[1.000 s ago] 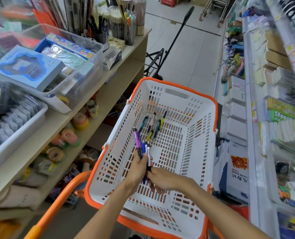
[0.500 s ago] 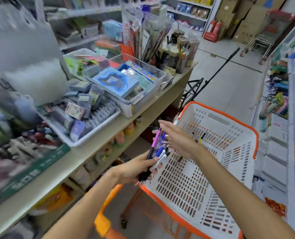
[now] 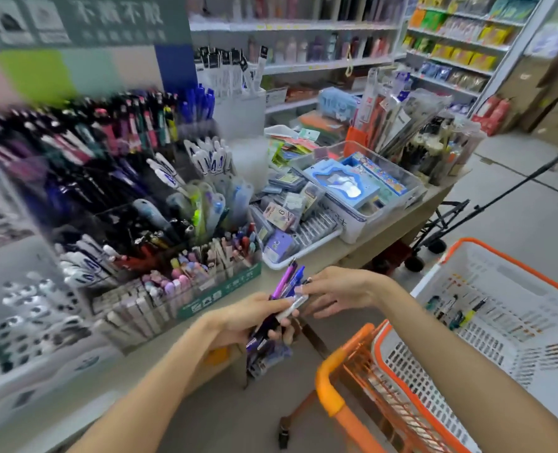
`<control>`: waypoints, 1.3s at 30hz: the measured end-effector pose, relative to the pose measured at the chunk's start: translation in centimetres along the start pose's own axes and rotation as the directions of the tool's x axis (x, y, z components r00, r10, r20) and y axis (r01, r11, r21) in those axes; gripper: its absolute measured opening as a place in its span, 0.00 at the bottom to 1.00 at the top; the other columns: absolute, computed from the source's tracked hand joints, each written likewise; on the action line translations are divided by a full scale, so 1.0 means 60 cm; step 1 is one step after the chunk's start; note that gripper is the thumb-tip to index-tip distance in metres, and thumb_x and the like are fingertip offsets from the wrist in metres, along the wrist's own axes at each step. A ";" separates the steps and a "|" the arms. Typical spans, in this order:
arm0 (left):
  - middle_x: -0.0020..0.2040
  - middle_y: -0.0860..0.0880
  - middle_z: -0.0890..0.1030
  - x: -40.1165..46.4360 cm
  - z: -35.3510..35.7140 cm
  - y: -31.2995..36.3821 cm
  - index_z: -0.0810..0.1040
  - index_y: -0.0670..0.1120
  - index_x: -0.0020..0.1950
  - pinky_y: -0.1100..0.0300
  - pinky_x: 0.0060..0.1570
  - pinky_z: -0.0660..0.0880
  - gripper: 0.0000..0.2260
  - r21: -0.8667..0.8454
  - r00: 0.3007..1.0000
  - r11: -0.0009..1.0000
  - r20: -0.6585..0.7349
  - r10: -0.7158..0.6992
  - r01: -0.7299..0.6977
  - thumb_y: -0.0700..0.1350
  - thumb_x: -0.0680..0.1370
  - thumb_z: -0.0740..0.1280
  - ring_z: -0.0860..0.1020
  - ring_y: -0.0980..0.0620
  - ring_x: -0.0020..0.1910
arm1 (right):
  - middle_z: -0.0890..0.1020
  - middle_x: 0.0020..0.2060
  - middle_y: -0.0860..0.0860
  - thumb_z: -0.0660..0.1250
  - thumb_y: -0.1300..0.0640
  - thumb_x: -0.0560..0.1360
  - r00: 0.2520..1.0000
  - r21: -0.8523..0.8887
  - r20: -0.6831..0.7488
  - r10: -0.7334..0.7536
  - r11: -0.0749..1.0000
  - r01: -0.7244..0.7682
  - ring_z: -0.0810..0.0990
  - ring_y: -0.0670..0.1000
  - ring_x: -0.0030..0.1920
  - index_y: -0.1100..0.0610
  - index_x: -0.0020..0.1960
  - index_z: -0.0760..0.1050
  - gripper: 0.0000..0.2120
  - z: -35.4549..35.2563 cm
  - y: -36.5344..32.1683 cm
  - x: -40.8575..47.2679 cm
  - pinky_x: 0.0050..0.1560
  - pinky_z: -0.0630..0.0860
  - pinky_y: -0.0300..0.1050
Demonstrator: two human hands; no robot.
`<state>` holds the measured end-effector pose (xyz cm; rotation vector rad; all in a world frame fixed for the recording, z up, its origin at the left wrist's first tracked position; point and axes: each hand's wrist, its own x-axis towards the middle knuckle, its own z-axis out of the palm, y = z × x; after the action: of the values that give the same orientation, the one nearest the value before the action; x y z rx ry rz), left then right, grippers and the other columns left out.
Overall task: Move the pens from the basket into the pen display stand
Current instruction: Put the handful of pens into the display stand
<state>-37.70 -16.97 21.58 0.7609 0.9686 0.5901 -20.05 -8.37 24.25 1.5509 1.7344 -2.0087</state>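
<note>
While the left hand (image 3: 238, 317) is gripping a bundle of pens (image 3: 282, 294) with fingers curled round the barrels, the right hand (image 3: 333, 292) is touching the upper ends with loosely extended fingers, holding nothing of its own as far as the view shows. The bundle's long axis is running from lower left to upper right, tips angled up and away. The pen display stand (image 3: 218, 297) is lying just beyond and to the left, nearer the left hand. Several pens (image 3: 460, 313) are lying in the basket (image 3: 512, 263) to the right.
</note>
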 end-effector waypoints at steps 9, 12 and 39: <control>0.37 0.51 0.73 -0.084 -0.085 -0.025 0.76 0.45 0.50 0.63 0.36 0.70 0.11 0.187 0.998 0.981 0.019 -0.062 0.058 0.52 0.80 0.63 0.70 0.56 0.33 | 0.84 0.50 0.49 0.71 0.52 0.74 0.994 -0.003 0.008 -0.109 0.994 0.109 0.79 0.51 0.55 0.52 0.50 0.82 0.07 0.108 -0.020 0.043 0.60 0.73 0.50; 0.35 0.52 0.73 -0.095 -0.095 -0.030 0.74 0.44 0.46 0.65 0.33 0.72 0.11 0.123 0.992 0.989 0.091 -0.090 0.079 0.50 0.82 0.60 0.71 0.57 0.31 | 0.83 0.50 0.53 0.74 0.49 0.70 0.979 0.066 -0.058 -0.195 0.978 0.199 0.79 0.55 0.54 0.53 0.51 0.83 0.12 0.124 -0.003 0.059 0.63 0.71 0.56; 0.30 0.48 0.69 -0.044 -0.058 -0.020 0.69 0.44 0.41 0.65 0.28 0.67 0.20 -0.096 0.764 0.931 -0.605 0.227 -0.352 0.58 0.82 0.53 0.68 0.55 0.27 | 0.83 0.36 0.44 0.75 0.56 0.67 0.578 -0.183 -0.698 -0.422 0.886 0.426 0.80 0.38 0.37 0.52 0.47 0.83 0.09 0.250 -0.027 0.007 0.35 0.72 0.29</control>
<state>-41.87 -18.60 20.73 0.5484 1.3400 1.2351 -30.56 -19.15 22.93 2.3419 2.6022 -1.6102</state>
